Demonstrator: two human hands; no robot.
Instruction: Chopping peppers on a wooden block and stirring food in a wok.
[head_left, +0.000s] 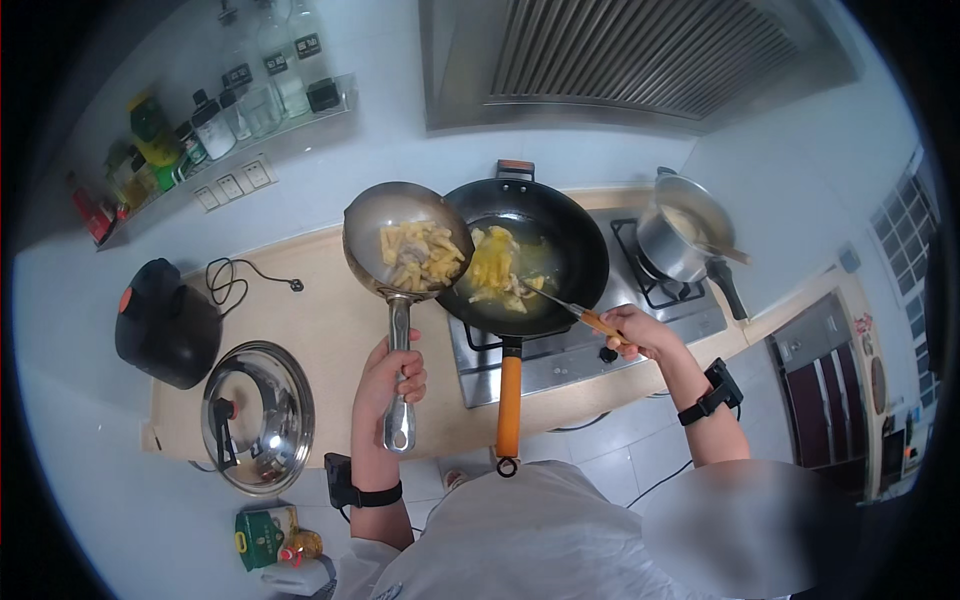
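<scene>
My left hand (390, 379) grips the metal handle of a steel saucepan (367, 225), held beside and partly over the rim of a black wok (577, 247). Pale yellow food pieces (421, 255) lie in the saucepan. More yellow food (491, 262) sits in liquid in the wok, on the gas stove. In my right hand (634, 330) is the wooden handle of a cooking utensil (574, 307); its metal end reaches into the wok among the food and is partly hidden there. The wok's orange handle (509, 405) points towards me.
A metal pot (671, 240) with a wooden-handled tool stands on the right burner. At the left are a glass lid (259, 420) hanging over the counter edge, a black appliance (169, 322) and a power cord (225, 281). Bottles and jars line a wall shelf (247, 142) under the range hood's left.
</scene>
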